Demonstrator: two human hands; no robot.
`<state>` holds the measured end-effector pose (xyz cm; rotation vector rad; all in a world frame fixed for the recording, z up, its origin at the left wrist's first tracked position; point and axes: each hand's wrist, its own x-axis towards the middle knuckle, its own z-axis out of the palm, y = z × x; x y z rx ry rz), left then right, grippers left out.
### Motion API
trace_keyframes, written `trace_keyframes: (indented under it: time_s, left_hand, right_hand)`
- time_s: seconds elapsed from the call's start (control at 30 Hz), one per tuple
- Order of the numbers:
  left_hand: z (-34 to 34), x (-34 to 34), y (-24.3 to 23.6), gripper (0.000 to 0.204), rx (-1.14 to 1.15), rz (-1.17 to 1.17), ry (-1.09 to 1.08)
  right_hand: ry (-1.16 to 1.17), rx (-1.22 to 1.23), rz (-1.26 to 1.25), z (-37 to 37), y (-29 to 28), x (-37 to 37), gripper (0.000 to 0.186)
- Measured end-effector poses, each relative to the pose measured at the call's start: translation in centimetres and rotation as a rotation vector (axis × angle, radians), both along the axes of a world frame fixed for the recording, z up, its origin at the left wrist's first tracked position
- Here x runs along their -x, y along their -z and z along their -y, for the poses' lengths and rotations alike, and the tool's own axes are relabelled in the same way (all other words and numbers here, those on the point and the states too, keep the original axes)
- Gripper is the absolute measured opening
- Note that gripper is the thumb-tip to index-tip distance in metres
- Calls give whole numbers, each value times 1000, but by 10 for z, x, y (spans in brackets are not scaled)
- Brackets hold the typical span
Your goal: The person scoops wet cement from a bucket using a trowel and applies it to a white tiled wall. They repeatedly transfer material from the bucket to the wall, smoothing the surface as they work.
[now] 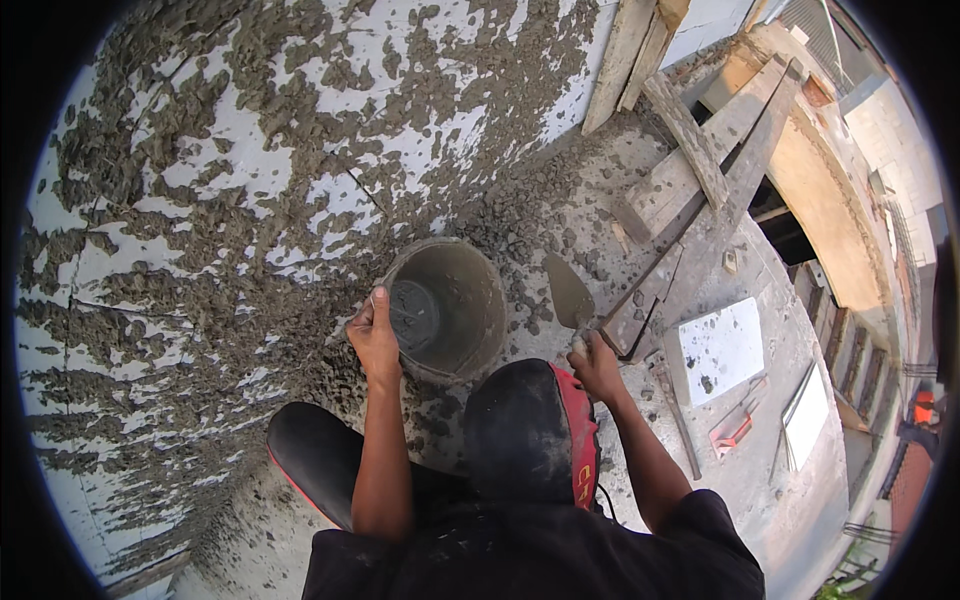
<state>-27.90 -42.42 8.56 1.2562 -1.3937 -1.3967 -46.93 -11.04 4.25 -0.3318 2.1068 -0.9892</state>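
My left hand [372, 332] is closed on the near left rim of a grey mortar-stained bucket [465, 320], which stands tilted slightly toward me with a little wet grey material [414, 312] at its bottom. My right hand [596, 362] is closed round the handle of a pointed trowel [570, 292], its blade lying to the right of the bucket, smeared grey. The wall [240, 150] on my left is white block, roughly spattered with grey mortar. Loose mortar [505, 205] lies along its foot. My knee in black and red fabric [515, 430] is just below the bucket.
Wooden planks [690, 150] slant across the back right beside dark openings and a stairwell [850, 370]. On the floor at right lie a white block [722, 350], a red-handled float [738, 425], a thin board [805, 415] and a strip [680, 420]. More boards [625, 60] lean against the wall.
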Motion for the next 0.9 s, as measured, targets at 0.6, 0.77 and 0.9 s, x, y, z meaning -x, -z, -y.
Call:
trace_keyframes:
  time_s: [0.6,0.77,0.9]
  left_hand:
    - [-35,-81,34,53,204,287,-162]
    - [-29,-69,22,66,97,318,-204]
    - [-22,-79,30,73,171,320,-194]
  right_hand:
    - [-184,-396,-720,148,135,234,31]
    - [-574,-279,-551,100,80,77,41]
    - [-459,-151,-525,90,44,78,55]
